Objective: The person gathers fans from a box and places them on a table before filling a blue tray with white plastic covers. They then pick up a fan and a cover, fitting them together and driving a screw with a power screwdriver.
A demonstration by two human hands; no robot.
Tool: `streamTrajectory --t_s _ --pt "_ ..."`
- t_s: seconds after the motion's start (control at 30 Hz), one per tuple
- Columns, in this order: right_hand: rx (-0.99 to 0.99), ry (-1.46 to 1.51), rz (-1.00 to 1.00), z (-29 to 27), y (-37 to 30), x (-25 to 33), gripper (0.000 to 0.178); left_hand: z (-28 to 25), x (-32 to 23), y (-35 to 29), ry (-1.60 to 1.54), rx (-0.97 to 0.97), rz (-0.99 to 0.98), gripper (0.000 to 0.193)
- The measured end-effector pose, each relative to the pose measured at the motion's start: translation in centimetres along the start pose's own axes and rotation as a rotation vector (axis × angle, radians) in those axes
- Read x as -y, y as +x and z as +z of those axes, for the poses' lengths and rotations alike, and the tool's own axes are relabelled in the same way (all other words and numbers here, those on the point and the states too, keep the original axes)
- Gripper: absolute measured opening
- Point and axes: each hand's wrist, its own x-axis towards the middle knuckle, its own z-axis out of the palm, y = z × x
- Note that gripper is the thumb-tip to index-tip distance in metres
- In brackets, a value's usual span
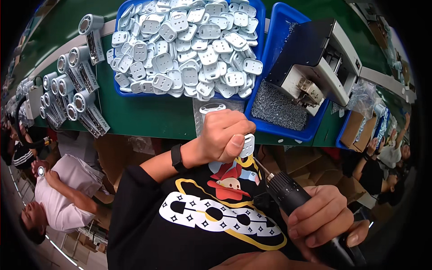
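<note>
My left hand [227, 135] is closed in a fist, thumb pressed against a small white plastic plate [247, 146] with holes. Most of what lies inside the fist is hidden. A round white fan head [212, 108] shows just beyond the knuckles, over a clear plastic bag [198, 118]; whether it joins the piece in my hand, I cannot tell. My right hand [321, 218] is wrapped round a black electric screwdriver [288, 193]. Its thin bit points up and left, the tip close to the plate's lower edge; contact is unclear.
A blue tray [118, 85] heaped with white plates [180, 49] stands on the green table [148, 119]. To its right, a screw feeder [310, 63] sits in a blue bin [288, 132] of loose screws [274, 110]. Several handheld fans [83, 101] lie leftward. People work at both sides.
</note>
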Motion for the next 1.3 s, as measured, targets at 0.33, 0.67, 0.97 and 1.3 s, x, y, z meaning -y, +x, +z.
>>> streamTrajectory --t_s 0.33,0.67,0.97,1.3 --pt "0.030 -0.179 0.261 1.9 1.2 -1.1 0.049 -0.5 0.6 -0.2 -0.020 -0.005 0.020 0.036" --pt "-0.088 -0.188 -0.062 -2.1 0.1 -2.5 0.050 -0.1 1.3 0.2 0.002 0.002 0.003 0.036" --pt "-0.401 -0.476 -0.172 -10.7 2.1 -8.5 0.084 0.7 0.6 0.3 -0.008 0.007 0.003 0.033" --pt "-0.060 -0.054 0.029 -0.5 -0.9 0.1 0.052 0.0 0.5 -0.7 0.038 0.009 0.013 0.031"
